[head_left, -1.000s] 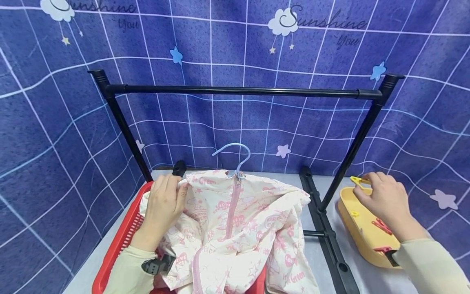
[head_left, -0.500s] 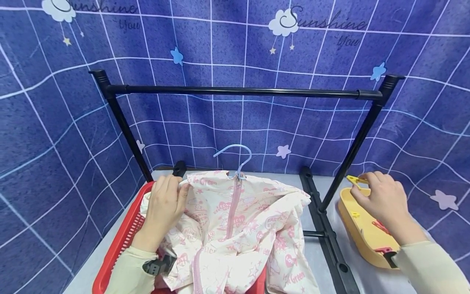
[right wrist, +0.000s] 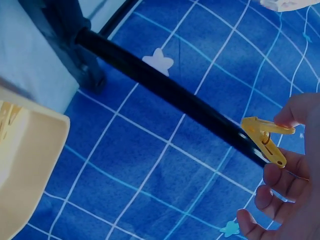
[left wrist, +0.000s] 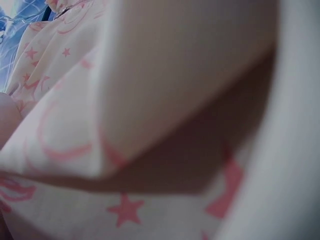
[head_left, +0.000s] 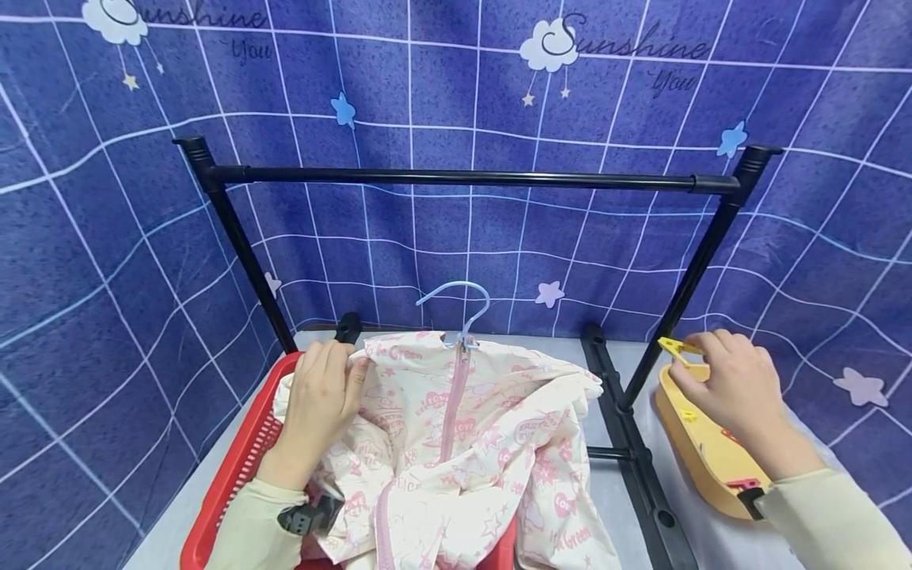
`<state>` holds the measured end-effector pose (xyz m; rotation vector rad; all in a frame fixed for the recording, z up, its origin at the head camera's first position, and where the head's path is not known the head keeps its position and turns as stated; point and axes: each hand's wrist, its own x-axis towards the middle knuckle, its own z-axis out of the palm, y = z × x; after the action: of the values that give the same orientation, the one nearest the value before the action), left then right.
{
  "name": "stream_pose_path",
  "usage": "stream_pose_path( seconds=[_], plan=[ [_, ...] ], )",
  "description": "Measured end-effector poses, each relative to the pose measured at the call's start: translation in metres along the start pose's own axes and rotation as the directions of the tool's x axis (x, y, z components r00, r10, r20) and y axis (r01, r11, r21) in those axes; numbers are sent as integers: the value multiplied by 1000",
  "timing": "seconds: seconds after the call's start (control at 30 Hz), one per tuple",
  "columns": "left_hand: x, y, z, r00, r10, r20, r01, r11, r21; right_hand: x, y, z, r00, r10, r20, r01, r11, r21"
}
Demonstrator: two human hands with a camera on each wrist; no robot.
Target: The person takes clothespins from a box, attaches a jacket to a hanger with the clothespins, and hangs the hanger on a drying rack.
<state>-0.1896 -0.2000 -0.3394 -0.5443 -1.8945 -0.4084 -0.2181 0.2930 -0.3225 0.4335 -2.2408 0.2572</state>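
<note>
The fingers of my left hand (head_left: 318,389) grip the pale, pink-printed jacket (head_left: 492,396) at its left shoulder, thumb on the near face of the cloth. I'd judge that the hold steadies that corner while my other hand is away. The left wrist view is nearly all blurred cloth, so I can't tell from it how my fingertips sit underneath.

The jacket lies bunched over the red basket (head_left: 232,451), its right part spilling past the basket's right side. It is on a blue hanger (head_left: 488,299), whose hook pokes out at the collar on the far side, towards the black rack (head_left: 456,177). The hook is free of the bar, so the basket and tabletop (head_left: 741,542) probably carry most of the weight.

My right hand (head_left: 737,385) pinches a yellow clip (right wrist: 256,125) between thumb and finger, one on each handle, the remaining fingers loosely bent. The handles stand apart, so the jaws seem together; they point left, away from my palm, which presumably leaves the biting end unobstructed. The clip is up over the far end of the yellow tub (head_left: 677,431), right of the rack, where a pink clip (head_left: 743,483) lies loose, likely within easy reach by design.
</note>
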Motion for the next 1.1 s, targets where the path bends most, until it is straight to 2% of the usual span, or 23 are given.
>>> stream_pose_path(
  seconds=[0.33, 0.73, 1.1],
  plan=[
    [2, 2, -1, 1000, 5, 14, -5, 1000, 2, 4, -10, 2, 985, -119, -122, 125, 991, 42],
    [5, 5, -1, 1000, 17, 14, -17, 1000, 11, 5, -26, -3, 972, -178, -154, 191, 978, 78],
    [7, 8, -1, 1000, 23, 4, -23, 1000, 18, 7, -41, -3, 943, -241, -231, 265, 961, 80]
  ],
)
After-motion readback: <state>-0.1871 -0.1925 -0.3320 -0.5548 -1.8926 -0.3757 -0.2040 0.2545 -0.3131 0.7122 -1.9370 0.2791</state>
